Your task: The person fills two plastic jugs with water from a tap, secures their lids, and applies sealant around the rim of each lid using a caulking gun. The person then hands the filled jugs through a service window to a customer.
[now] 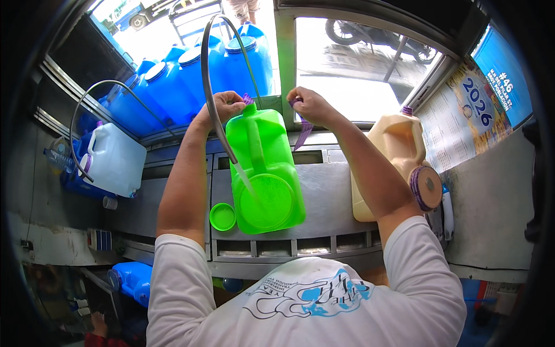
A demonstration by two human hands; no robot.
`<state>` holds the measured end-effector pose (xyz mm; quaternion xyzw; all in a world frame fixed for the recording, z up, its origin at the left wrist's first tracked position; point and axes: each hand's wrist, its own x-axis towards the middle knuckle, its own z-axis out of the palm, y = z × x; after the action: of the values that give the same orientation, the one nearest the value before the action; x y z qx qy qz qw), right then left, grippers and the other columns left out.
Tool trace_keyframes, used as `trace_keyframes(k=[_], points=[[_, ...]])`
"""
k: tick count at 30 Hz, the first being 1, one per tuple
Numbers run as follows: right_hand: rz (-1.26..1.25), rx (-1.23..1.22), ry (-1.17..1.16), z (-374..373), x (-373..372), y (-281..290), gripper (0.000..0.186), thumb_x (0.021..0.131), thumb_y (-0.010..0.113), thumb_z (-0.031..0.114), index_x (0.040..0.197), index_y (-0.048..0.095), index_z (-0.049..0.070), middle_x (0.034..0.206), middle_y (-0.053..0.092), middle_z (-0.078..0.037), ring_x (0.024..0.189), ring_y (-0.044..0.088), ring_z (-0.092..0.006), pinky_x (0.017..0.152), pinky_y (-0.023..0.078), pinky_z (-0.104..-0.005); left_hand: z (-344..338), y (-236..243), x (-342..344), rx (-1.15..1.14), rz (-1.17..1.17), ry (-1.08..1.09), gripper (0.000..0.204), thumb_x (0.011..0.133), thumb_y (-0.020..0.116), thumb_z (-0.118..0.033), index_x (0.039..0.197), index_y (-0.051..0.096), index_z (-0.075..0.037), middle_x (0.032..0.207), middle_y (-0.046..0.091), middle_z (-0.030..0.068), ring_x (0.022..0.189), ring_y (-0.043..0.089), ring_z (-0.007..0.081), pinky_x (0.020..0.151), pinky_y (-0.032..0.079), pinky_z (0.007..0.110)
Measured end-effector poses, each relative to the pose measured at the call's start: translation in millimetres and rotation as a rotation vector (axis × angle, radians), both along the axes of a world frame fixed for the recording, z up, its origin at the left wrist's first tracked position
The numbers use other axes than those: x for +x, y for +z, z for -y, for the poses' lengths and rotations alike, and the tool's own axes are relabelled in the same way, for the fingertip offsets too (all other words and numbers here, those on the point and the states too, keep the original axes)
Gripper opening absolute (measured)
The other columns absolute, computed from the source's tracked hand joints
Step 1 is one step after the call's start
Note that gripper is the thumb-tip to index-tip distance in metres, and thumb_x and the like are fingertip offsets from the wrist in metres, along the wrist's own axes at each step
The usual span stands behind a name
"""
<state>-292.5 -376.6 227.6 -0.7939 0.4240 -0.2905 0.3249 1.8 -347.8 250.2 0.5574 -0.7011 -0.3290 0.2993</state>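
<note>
A bright green water jug (pixel 283 162) stands on the metal counter in front of me, its wide round mouth facing me. A stream of water falls from a curved metal spout (pixel 209 87) into that mouth. My left hand (pixel 222 108) is closed at the jug's small green cap, pinching a bit of purple strip at its top. To the right, my right hand (pixel 312 107) is raised and closed around a purple plastic strip (pixel 303 137), whose ends hang down. A loose green lid (pixel 222 217) lies beside the jug's lower left side.
A beige jug (pixel 361 185) with a purple-sealed lid (pixel 429 188) stands right. At left, a whitish jug (pixel 123 165) sits under another curved spout (pixel 74 124). Several blue jugs (pixel 202 75) line the window. Another person's hand (pixel 99 324) shows at lower left, near a blue container (pixel 136 280).
</note>
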Motion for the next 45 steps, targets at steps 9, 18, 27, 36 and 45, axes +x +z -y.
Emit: trace_keyframes(k=[9, 18, 27, 36, 45], points=[[0.089, 0.082, -0.055, -79, -81, 7, 0.028, 0.082, 0.054, 0.004, 0.107, 0.064, 0.002, 0.091, 0.067, -0.010, 0.085, 0.062, -0.0183, 0.082, 0.051, -0.0329, 27, -7, -5, 0.032, 0.083, -0.071, 0.025, 0.094, 0.069, -0.024, 0.107, 0.068, -0.002, 0.091, 0.069, 0.0046, 0.083, 0.062, 0.0128, 0.076, 0.052, 0.028], [0.211, 0.090, -0.181, -144, -151, 30, 0.019, 0.089, 0.056, -0.002, 0.103, 0.064, 0.006, 0.090, 0.064, 0.000, 0.083, 0.059, -0.0078, 0.076, 0.051, -0.0234, 20, -19, -3, 0.222, -0.068, -0.075, 0.055, 0.089, 0.076, -0.030, 0.132, 0.057, -0.002, 0.106, 0.070, 0.0113, 0.096, 0.067, 0.0169, 0.084, 0.056, 0.030], [0.260, 0.022, -0.408, -191, -200, 48, 0.014, 0.090, 0.062, 0.000, 0.104, 0.063, 0.002, 0.089, 0.065, -0.002, 0.078, 0.061, -0.0086, 0.073, 0.051, -0.0238, 31, -63, 17, 0.143, -0.212, 0.008, 0.062, 0.090, 0.074, -0.033, 0.138, 0.052, 0.000, 0.118, 0.067, 0.0110, 0.102, 0.065, 0.0169, 0.086, 0.054, 0.029], [0.485, 0.031, -0.741, -183, -304, 46, 0.024, 0.091, 0.061, 0.004, 0.115, 0.060, 0.002, 0.094, 0.065, -0.005, 0.079, 0.066, -0.0118, 0.070, 0.057, -0.0274, 19, -87, 11, -0.089, -0.564, 0.155, 0.066, 0.091, 0.074, -0.031, 0.141, 0.045, 0.000, 0.114, 0.068, 0.0108, 0.102, 0.064, 0.0157, 0.086, 0.051, 0.026], [-0.180, -0.101, -0.923, -178, -398, -14, 0.036, 0.091, 0.065, 0.006, 0.127, 0.059, 0.002, 0.101, 0.070, -0.009, 0.089, 0.065, -0.0135, 0.081, 0.051, -0.0276, -204, -256, 74, -0.072, 0.358, 0.444, 0.029, 0.080, 0.074, -0.036, 0.099, 0.072, -0.014, 0.103, 0.071, 0.0127, 0.097, 0.067, 0.0348, 0.084, 0.053, 0.044]])
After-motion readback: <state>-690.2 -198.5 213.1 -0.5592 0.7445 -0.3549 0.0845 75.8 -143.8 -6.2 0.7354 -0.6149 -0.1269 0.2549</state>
